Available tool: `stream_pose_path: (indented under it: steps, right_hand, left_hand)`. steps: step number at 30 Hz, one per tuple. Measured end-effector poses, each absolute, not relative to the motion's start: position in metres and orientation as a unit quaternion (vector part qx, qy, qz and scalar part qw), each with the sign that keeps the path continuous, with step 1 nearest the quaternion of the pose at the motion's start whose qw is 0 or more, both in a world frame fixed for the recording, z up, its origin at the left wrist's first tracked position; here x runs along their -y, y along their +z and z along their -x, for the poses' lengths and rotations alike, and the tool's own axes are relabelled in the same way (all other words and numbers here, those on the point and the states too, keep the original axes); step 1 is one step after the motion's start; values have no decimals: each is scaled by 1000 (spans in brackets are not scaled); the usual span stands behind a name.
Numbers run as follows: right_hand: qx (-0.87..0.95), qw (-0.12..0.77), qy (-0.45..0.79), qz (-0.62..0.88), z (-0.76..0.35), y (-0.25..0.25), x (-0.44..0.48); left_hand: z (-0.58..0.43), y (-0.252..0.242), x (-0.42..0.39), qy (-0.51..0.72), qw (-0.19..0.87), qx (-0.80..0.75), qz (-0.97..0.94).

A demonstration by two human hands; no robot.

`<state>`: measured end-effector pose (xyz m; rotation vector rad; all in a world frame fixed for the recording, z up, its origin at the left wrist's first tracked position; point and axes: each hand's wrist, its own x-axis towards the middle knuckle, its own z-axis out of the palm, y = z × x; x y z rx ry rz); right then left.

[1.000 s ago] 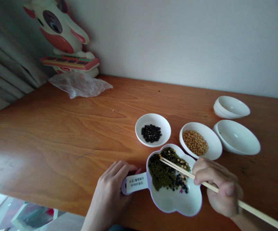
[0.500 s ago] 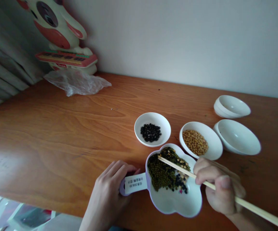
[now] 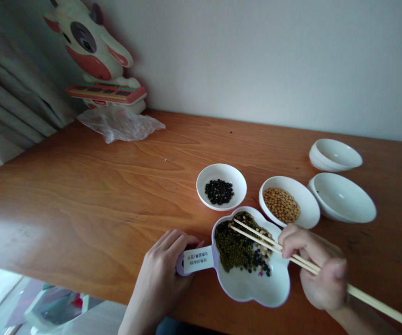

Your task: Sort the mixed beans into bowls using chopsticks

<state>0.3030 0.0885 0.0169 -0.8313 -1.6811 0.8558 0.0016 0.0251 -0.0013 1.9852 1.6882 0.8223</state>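
Observation:
A flower-shaped bowl [image 3: 256, 293] with a lilac rim and a labelled handle stands at the table's front edge. Green, black and yellowish beans [image 3: 233, 249] are mixed inside it, mostly on its left side. My left hand [image 3: 168, 267] is closed at the handle's end, its fingertips partly hidden. In my right hand [image 3: 317, 267] is a pair of wooden chopsticks [image 3: 258, 237], their tips slightly apart over the beans at the bowl's far side. Behind the bowl are a white bowl of black beans [image 3: 219, 191] and a white bowl of yellow soybeans [image 3: 280, 204].
Two more white bowls, a near one [image 3: 343, 197] and a far one [image 3: 336, 156] that looks stacked, stand at the right. A cow-shaped toy keyboard [image 3: 108, 93] and a clear plastic bag [image 3: 124, 125] lie at the back left, near a curtain [image 3: 12, 93].
The chopstick tips have spread from close together to slightly apart over the beans. The view has shifted a little; my left hand stays at the handle.

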Motion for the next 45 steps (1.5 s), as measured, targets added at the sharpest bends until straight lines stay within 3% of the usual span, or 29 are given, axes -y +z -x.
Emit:
stream_pose_path:
  steps: [9,35,45]
  right_hand:
    - [735,491,341,320,-307,0,-87]
    - [722,467,367,354,-305,9,-86]
    - [725,500,346,323,-307,5,-89]
  left_hand:
    - [-2,0,-25,282,202,-611,-711]
    - [-2,1,-27,281,207,-614,-708]
    - [-1,0,-26,286,201,-611,-710]
